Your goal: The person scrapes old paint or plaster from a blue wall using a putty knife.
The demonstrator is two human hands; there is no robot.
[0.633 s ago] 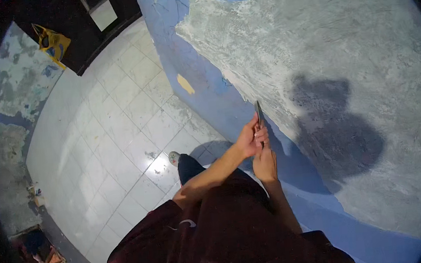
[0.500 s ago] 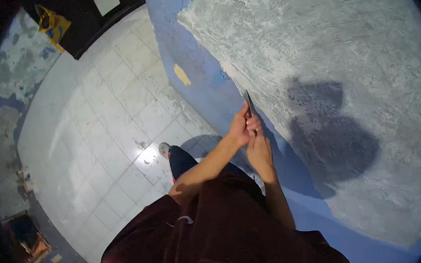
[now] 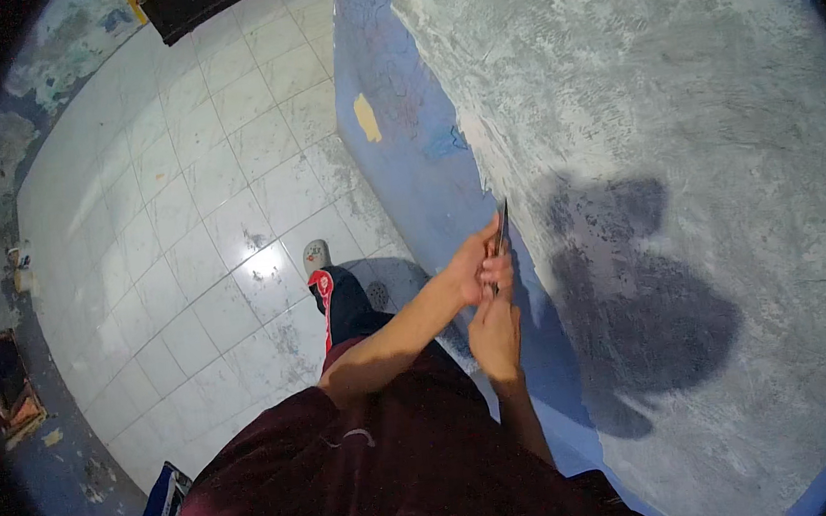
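One blue-and-grey wall point(image 3: 703, 95), one white-tiled floor point(image 3: 229, 176), two hands point(image 3: 496, 337) in closed grip around one thin tool point(image 3: 503, 217).

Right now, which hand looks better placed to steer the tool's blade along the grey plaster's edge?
Probably the left hand: it grips the thin-bladed hand tool nearer its tip, one digit extended alongside. The right hand sits just below, farther from the tip.
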